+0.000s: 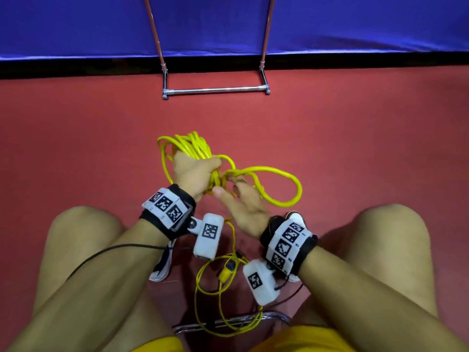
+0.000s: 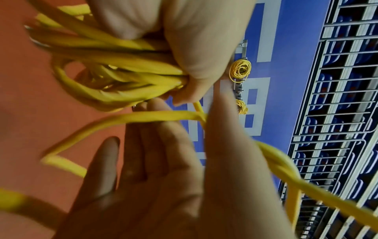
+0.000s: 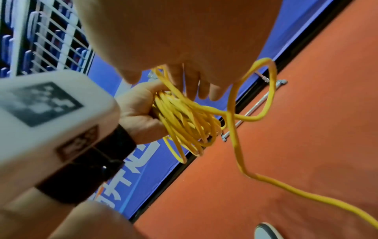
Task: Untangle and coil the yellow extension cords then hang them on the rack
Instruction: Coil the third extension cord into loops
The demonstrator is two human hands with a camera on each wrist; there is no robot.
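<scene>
My left hand (image 1: 215, 174) grips a bundled coil of yellow extension cord (image 1: 195, 143) above the red floor, fingers wrapped round its strands (image 2: 114, 64). Just right of it, my right hand (image 1: 236, 184) has straight fingers, and a loose loop (image 1: 284, 179) of the same cord lies across them. The right wrist view shows the left hand (image 3: 141, 111) clasping the coil (image 3: 184, 122). More cord trails down between my knees to a yellow plug (image 1: 227, 270). The rack (image 1: 215, 90) stands ahead; two coiled yellow cords (image 2: 240, 69) hang on it.
A blue barrier (image 1: 228, 26) runs behind the rack. My bare knees flank the hands. A shoe (image 1: 162, 262) and a metal seat frame (image 1: 228, 322) are below, with slack cord looped over the frame. Metal railings (image 2: 337, 97) stand beyond the barrier.
</scene>
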